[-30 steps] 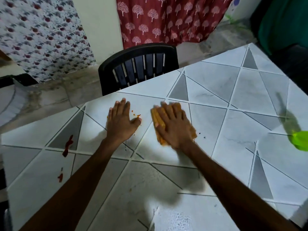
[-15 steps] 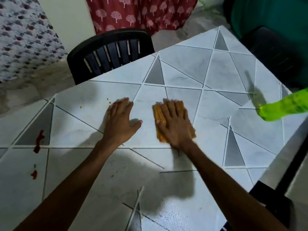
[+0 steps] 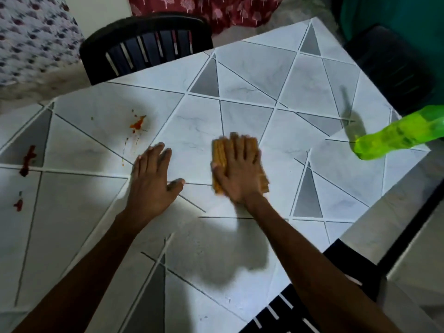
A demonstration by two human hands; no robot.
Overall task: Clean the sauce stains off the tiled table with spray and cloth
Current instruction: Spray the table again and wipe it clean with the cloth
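Tiled desk in dim light: your right grip, fingers straight, presses the cloth mid-desk. Orange sauce stain lies leftward toward the far-left corner, past your flat, empty left grip.

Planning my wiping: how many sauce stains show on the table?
3: an orange splatter beyond the left hand, a dark red streak at the far left, a small red spot below it. The cloth may hide more.
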